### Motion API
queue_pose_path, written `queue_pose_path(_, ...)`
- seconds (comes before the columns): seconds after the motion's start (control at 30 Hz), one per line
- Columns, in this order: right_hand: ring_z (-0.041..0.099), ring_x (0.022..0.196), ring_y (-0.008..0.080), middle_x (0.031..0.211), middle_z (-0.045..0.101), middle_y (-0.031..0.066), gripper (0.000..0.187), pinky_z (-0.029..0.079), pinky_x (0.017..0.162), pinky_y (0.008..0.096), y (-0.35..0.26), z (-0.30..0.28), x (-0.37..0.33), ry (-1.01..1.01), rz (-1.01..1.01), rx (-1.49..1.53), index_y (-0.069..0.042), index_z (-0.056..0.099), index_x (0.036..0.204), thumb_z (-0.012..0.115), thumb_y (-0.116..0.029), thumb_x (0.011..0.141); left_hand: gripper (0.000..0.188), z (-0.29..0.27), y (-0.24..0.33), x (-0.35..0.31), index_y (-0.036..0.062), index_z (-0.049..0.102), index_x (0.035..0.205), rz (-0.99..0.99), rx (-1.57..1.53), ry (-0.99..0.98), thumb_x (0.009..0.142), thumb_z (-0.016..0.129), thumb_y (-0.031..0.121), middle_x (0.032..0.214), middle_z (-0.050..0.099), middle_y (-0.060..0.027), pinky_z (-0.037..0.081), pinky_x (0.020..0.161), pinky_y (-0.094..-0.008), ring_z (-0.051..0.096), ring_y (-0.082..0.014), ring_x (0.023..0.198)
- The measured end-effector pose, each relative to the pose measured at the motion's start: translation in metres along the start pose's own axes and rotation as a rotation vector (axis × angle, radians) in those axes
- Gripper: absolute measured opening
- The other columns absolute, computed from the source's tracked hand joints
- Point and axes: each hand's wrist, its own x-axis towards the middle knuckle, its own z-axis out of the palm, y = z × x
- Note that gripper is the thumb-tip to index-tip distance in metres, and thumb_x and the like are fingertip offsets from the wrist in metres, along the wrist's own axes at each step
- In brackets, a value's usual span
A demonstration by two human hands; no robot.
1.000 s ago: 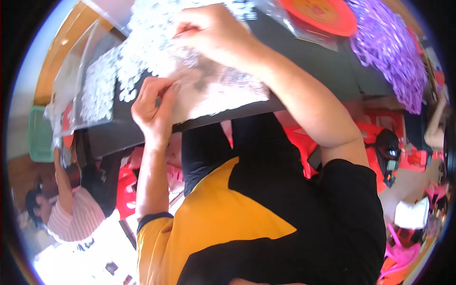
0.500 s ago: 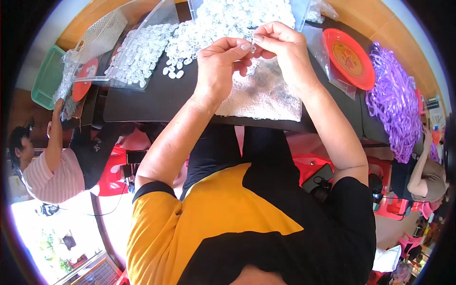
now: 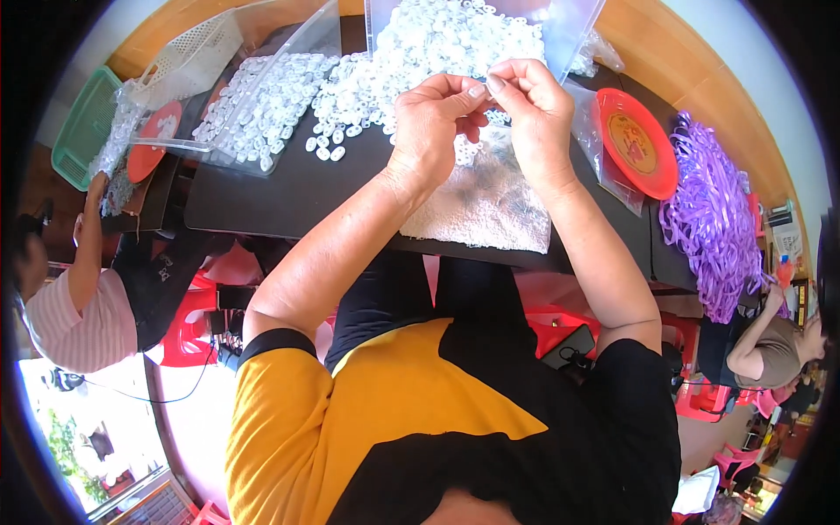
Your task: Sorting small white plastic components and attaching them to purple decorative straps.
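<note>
My left hand (image 3: 429, 122) and my right hand (image 3: 538, 118) meet fingertip to fingertip over the table, thumbs and forefingers pinched. Whatever lies between them is too small and covered to make out. Just beyond the hands is a large heap of small white oval pieces with holes (image 3: 429, 44), partly inside a clear plastic bin (image 3: 573, 31). Below the fingers a light, stained cloth (image 3: 490, 210) is spread on the dark table (image 3: 280, 201). A few small white pieces (image 3: 466, 151) rest on the cloth, partly hidden by my hands.
More oval pieces fill a tilted clear bin (image 3: 188, 147) on the left. A red plate (image 3: 637, 144) lies on the right, beside a pile of purple ribbon (image 3: 713, 210). A green basket (image 3: 92, 131) stands far left. One person sits at each side.
The whole view has shifted slightly, with the table lower in it. My fingertips have come closer together, and the small pieces seen between them before are now hidden.
</note>
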Motion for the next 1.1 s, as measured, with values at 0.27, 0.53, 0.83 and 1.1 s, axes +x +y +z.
queue_pose_path(0.27,0.057,0.074,0.0065,0.082,0.063,0.0020,0.005,0.049,0.068,0.0216,0.022,0.002,-0.011,0.022,0.050,-0.001,0.000,0.060,0.094,0.061,-0.002,0.090,0.016,-0.013,-0.016,0.003,-0.0026,0.060,0.097,-0.041,0.100,-0.001,0.094,0.060,0.013,0.084,0.063,-0.0094,0.047,0.060,-0.0276,0.059,-0.0155,0.070)
queue_pose_path(0.53,0.057,0.077,0.0084,0.084,0.062,0.0017,0.008,0.048,0.073,0.0225,0.021,-0.008,-0.006,-0.078,0.102,-0.089,0.000,0.061,0.098,0.060,-0.006,0.092,0.013,-0.019,-0.009,0.004,-0.0022,0.061,0.095,-0.092,0.084,0.014,0.093,0.059,0.011,0.082,0.063,-0.0087,0.046,0.058,-0.0267,0.059,-0.0159,0.069)
queue_pose_path(0.83,0.058,0.072,0.0093,0.079,0.063,0.0031,0.006,0.047,0.067,0.0240,0.022,-0.007,-0.008,-0.110,-0.054,-0.303,0.000,0.059,0.095,0.060,-0.004,0.091,0.012,-0.019,-0.009,0.002,-0.0026,0.061,0.094,-0.069,0.126,0.019,0.092,0.060,0.009,0.082,0.062,-0.0081,0.046,0.057,-0.0267,0.059,-0.0155,0.068)
queue_pose_path(1.1,0.056,0.074,0.0076,0.080,0.061,0.0010,0.005,0.047,0.069,0.0219,0.019,-0.006,-0.010,-0.126,-0.092,-0.358,0.001,0.059,0.095,0.059,-0.004,0.093,0.011,-0.020,-0.009,0.002,-0.0023,0.061,0.094,-0.040,0.110,0.030,0.092,0.060,0.009,0.081,0.062,-0.0076,0.046,0.056,-0.0257,0.058,-0.0145,0.068)
